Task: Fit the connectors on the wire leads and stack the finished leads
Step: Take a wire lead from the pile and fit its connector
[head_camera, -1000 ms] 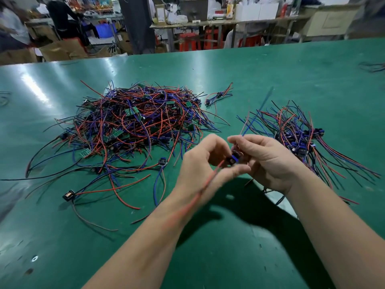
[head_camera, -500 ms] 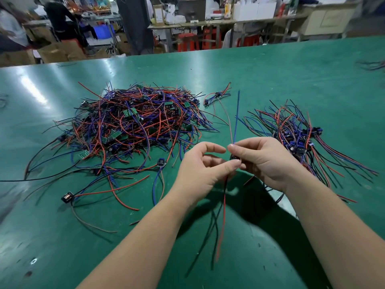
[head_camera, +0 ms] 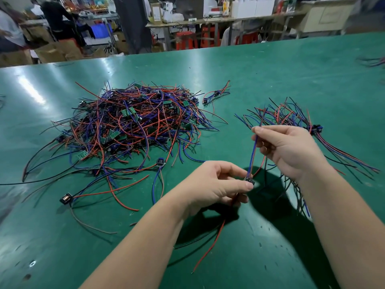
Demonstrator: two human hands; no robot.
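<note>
Pinching a small dark connector [head_camera: 249, 181] between thumb and forefinger, your left grip [head_camera: 216, 184] holds it to the right of the big pile [head_camera: 133, 126] and nearer to you than that pile. Your right grip [head_camera: 289, 149] is closed as well. Its thumb and forefinger nip one blue wire [head_camera: 253, 155] that runs straight up from the connector. So the connector sits at the fingertips of your left grip and below your right grip, with the two apart and the wire stretched between them. One red wire [head_camera: 208, 248] hangs from under your left grip towards you. Thin dark strands run beside it, and their number cannot be told.

You have one connector in hand and two heaps on the green bench [head_camera: 270, 76]. The big pile is a tangle of red, blue and black leads with small green boards, too many to count. The smaller stack [head_camera: 291, 117] lies right of the big pile, partly behind your right grip, with its connectors bunched at one side. One separate lead [head_camera: 216, 93] lies just past the pile's far right edge. Two loose leads lie at the pile's near edge, a black-ended lead [head_camera: 66, 198] at the near left and a blue-ended lead [head_camera: 160, 162] at the near right.
</note>
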